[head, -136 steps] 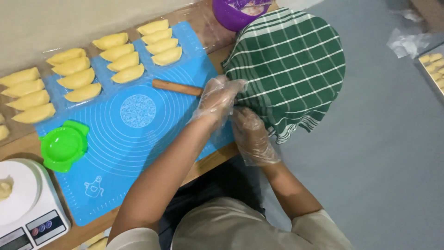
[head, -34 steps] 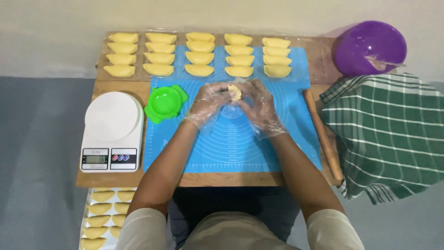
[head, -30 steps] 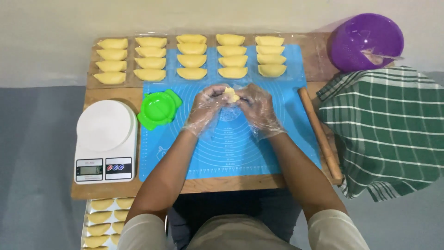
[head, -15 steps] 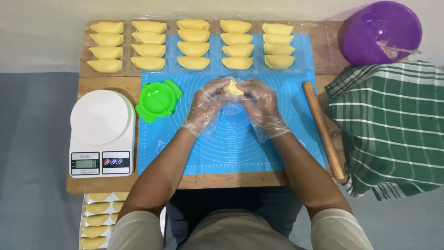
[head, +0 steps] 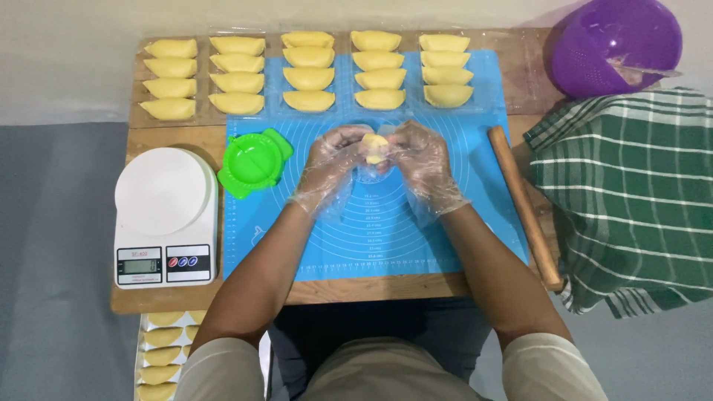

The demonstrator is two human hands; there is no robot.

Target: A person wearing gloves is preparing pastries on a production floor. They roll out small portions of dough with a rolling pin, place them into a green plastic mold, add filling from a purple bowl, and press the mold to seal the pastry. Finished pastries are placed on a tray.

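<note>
Head view shows the left hand [head: 330, 167] and right hand [head: 425, 165], in clear plastic gloves, together pinching a small pale-yellow dough lump [head: 373, 146], with a green round plastic dumpling press [head: 255, 162] just left of them.

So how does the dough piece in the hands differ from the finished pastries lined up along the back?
The dough piece is a small rounded lump; the finished pastries are larger, flat half-moons with a crimped curved edge. The lump is held above the blue mat between the gloved left hand and right hand, while the pastries lie in neat columns at the table's far edge. Both are the same pale yellow.
</note>
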